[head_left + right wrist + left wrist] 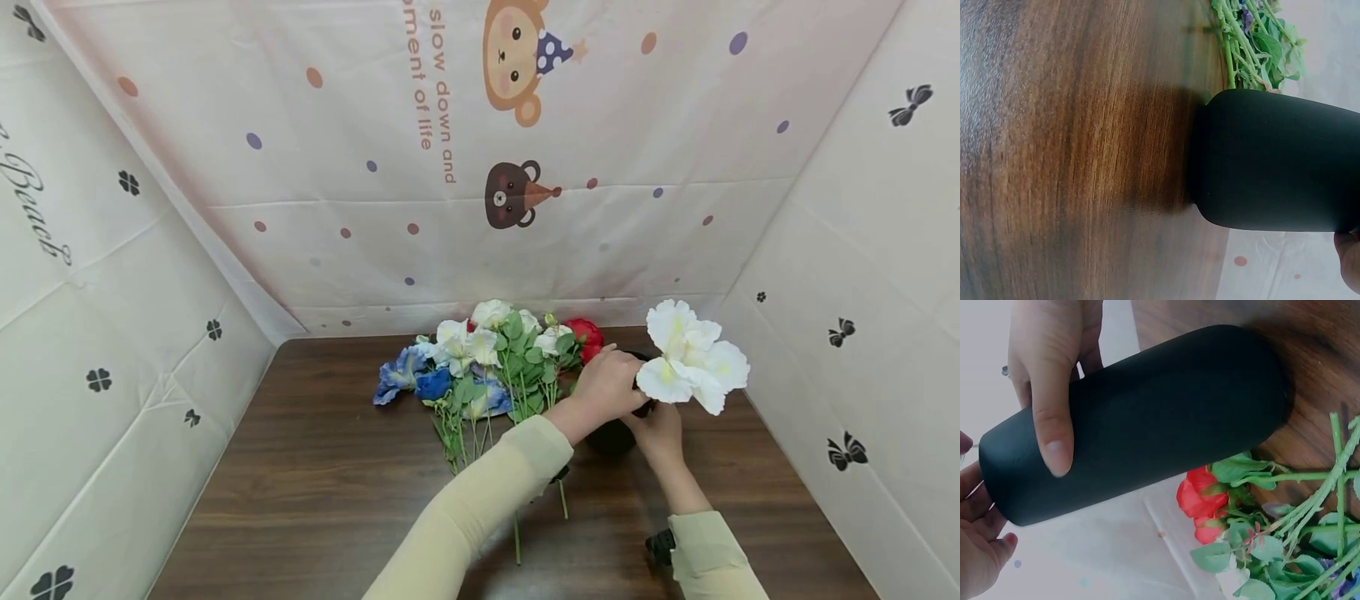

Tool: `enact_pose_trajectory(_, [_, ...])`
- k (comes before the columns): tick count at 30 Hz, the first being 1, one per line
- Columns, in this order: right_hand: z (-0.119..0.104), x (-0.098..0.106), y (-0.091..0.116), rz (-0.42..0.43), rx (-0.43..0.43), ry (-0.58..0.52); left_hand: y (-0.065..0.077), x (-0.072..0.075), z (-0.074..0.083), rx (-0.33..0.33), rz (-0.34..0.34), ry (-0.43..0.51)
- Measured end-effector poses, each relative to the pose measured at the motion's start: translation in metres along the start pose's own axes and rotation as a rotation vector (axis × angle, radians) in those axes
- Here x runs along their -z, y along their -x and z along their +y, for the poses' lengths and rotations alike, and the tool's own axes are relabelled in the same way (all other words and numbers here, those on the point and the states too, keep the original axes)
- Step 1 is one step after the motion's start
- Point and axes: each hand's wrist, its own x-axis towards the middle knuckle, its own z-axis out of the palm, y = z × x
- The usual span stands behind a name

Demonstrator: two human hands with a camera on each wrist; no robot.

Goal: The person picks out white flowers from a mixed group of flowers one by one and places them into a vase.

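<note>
Nearest: two pale yellow sleeves (480, 500) reach over the dark wooden table (315, 492); a small black device (660, 546) sits at the right wrist.

Right hand (660, 433): wrapped around the side of the black vase (611, 435), thumb lying across its matte wall near the mouth, as the left wrist view shows (1050, 419). A clasping hold, fingers curled round the body.

Black vase: stands upright on the table, right of centre, base flat on the wood in the right wrist view (1272, 162). Mostly hidden behind both hands from the head view.

Left hand (603, 385): at the vase mouth, fingers bent over the rim where the white flower (693, 357) rises. The flower's stem is hidden, so I cannot tell whether the fingers pinch it or only rest there. The bloom is above and right of the vase.

Just left of the vase: loose artificial flowers lying on the table, green stems (480, 417) pointing toward the person, a red bloom (587, 335) closest to the vase, white blooms (480, 333) and blue blooms (408, 379) further left.

Farthest: a printed backdrop (480, 150) with cartoon bears and dots.
</note>
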Motion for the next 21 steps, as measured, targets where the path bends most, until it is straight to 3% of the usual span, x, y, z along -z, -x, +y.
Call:
enact_pose_trajectory(4, [0.001, -0.001, -0.002, -0.018, -0.006, -0.06, 0.004, 0.007, -0.013, -0.034, 0.061, 0.039])
enact_pose_trajectory(7, [0.0, 0.0, -0.005, -0.031, -0.029, -0.096, 0.006, 0.014, -0.027, 0.003, 0.082, 0.114])
enact_pose_trajectory(10, [-0.002, 0.001, -0.005, -0.042, -0.074, -0.066, 0.006, 0.02, -0.044, 0.096, 0.07, 0.218])
enact_pose_trajectory(14, [-0.002, 0.003, -0.006, -0.04, -0.099, -0.036, 0.007, 0.023, -0.068, 0.265, 0.044, 0.443])
enact_pose_trajectory(19, [-0.001, 0.002, -0.006, -0.012, -0.088, -0.079, 0.013, 0.011, -0.094, 0.476, 0.029, 0.75])
enact_pose_trajectory(21, [-0.001, 0.002, -0.005, -0.008, -0.092, -0.077, 0.017, 0.004, -0.101, 0.549, 0.009, 0.829])
